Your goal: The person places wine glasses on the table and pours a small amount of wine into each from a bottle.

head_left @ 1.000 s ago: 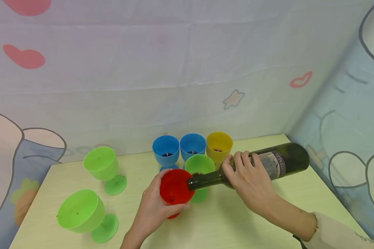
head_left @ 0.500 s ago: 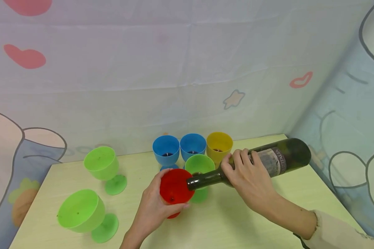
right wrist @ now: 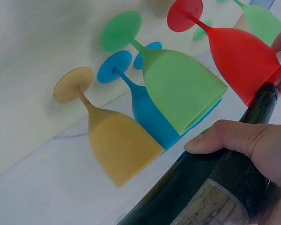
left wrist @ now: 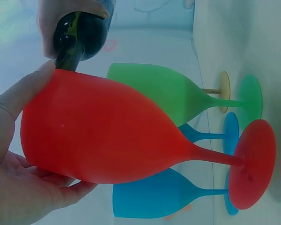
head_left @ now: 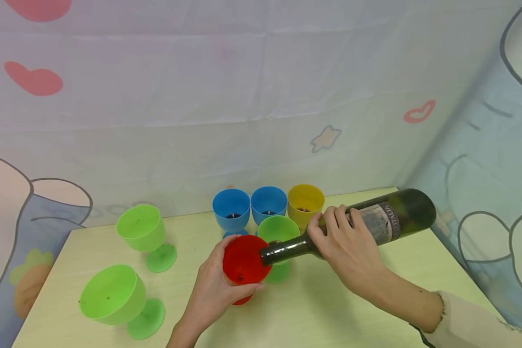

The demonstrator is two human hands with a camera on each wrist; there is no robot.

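Note:
A red goblet [head_left: 243, 256] stands near the middle of the table, and my left hand [head_left: 215, 285] holds it round the bowl. In the left wrist view the thumb and fingers wrap the red goblet [left wrist: 98, 131] near its rim. My right hand [head_left: 352, 249] grips a dark green wine bottle [head_left: 400, 217] by its shoulder and neck. The bottle is tilted, its base raised to the right and its mouth over the red goblet's right rim. In the right wrist view, the bottle neck [right wrist: 262, 101] meets that rim. A small dark spot shows inside the goblet; whether liquid flows cannot be told.
Just behind the red goblet stands a green goblet [head_left: 278, 227]. Two blue goblets [head_left: 230, 205] and a yellow goblet [head_left: 306, 200], each with a little dark liquid, line the back. Two more green goblets [head_left: 141, 229] stand at left. A patterned cloth [head_left: 200, 96] hangs behind the table [head_left: 191, 241].
The bottle's base has risen a little, so the bottle tilts more steeply. Its mouth stays at the red goblet's rim. My left hand and the goblets have not visibly moved.

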